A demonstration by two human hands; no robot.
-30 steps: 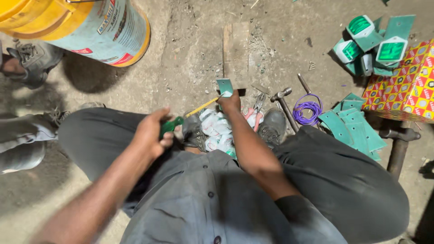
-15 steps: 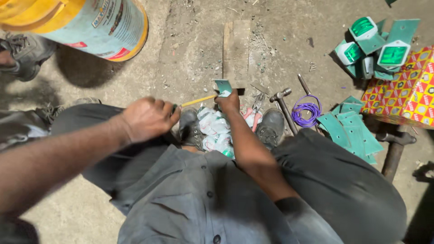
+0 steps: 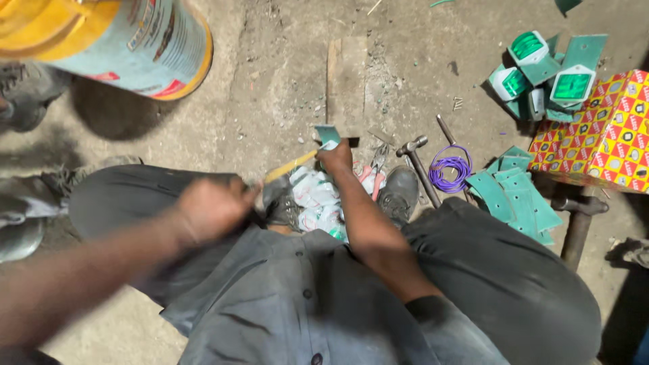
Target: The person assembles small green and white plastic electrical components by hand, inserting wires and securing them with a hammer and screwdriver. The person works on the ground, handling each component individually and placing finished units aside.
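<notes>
Our right hand pinches the small green plate on the floor at twelve o'clock. Our left hand, blurred, is closed around the yellow-shafted tool, whose long axis points toward two o'clock at the plate.

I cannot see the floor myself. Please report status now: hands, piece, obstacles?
Left hand gripping yellow-bladed tool. Right hand pinning green piece. Hammer and purple wire coil lying beside.
</notes>
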